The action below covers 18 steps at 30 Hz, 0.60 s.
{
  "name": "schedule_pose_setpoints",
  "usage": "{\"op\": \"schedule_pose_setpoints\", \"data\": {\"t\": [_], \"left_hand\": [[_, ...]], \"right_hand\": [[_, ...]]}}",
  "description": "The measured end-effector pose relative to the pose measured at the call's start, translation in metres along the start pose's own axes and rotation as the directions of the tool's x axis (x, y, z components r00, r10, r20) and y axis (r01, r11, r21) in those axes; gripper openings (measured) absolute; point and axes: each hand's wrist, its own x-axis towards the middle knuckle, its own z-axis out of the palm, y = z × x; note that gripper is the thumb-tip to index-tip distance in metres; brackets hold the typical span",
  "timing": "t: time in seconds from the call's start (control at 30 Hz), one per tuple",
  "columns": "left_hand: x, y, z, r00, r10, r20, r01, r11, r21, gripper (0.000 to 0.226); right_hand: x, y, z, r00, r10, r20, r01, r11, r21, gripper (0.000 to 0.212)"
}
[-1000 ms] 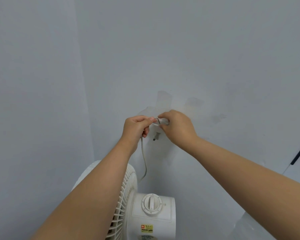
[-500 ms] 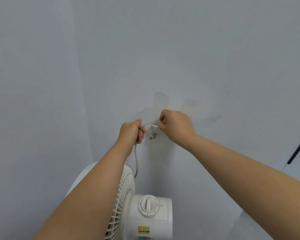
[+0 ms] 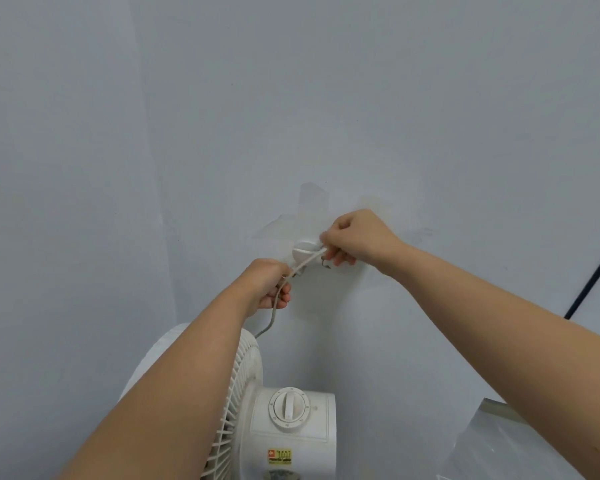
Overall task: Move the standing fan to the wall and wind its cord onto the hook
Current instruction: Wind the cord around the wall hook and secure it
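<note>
The white standing fan (image 3: 293,431) stands close to the pale wall, its grille to the left and its dial on top. Its grey cord (image 3: 272,315) rises from behind the grille into my left hand (image 3: 269,284), which is closed around it. From there the cord runs taut up to my right hand (image 3: 355,237), which pinches the plug end; the plug's prongs show just under the fingers. A small white round hook (image 3: 303,249) sits on the wall directly left of my right hand, and the cord passes in front of it.
The walls meet in a corner (image 3: 160,209) at the left. Pale tape patches (image 3: 312,200) mark the wall above the hook. A dark cable (image 3: 593,275) runs diagonally at the right edge, and clear plastic wrap (image 3: 499,441) lies at the lower right.
My left hand has dropped lower and leftward along the cord. The cord now stretches straight between both hands, and the white hook has come into view beside my right hand.
</note>
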Motion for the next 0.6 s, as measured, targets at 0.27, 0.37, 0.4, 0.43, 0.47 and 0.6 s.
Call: {"op": "schedule_pose_setpoints", "data": {"t": [0.27,0.37,0.4,0.43,0.47,0.6], "left_hand": [[-0.005,-0.003,0.002,0.994,0.007,0.107,-0.009,1.0,0.018,0.005],[-0.002,-0.003,0.0,0.993,0.11,-0.036,-0.111,0.993,-0.032,0.021],[-0.001,-0.003,0.0,0.988,0.143,-0.065,-0.144,0.989,-0.017,0.023],[0.0,-0.003,0.0,0.982,0.173,-0.074,-0.173,0.985,0.015,0.024],[0.0,-0.004,0.0,0.977,0.199,-0.072,-0.196,0.979,0.05,0.024],[0.004,-0.007,0.003,0.962,0.261,-0.082,-0.249,0.959,0.132,0.02]], "right_hand": [[-0.006,0.018,-0.003,0.954,-0.137,-0.268,0.068,0.966,-0.251,0.008],[-0.01,0.025,-0.008,0.937,-0.196,-0.289,0.087,0.932,-0.352,0.006],[-0.012,0.028,-0.009,0.936,-0.204,-0.288,0.084,0.921,-0.38,0.009],[-0.013,0.031,-0.009,0.933,-0.214,-0.29,0.086,0.914,-0.397,0.011],[-0.014,0.034,-0.009,0.929,-0.224,-0.295,0.089,0.909,-0.408,0.013],[-0.022,0.049,-0.01,0.917,-0.299,-0.263,0.104,0.817,-0.567,0.011]]}}
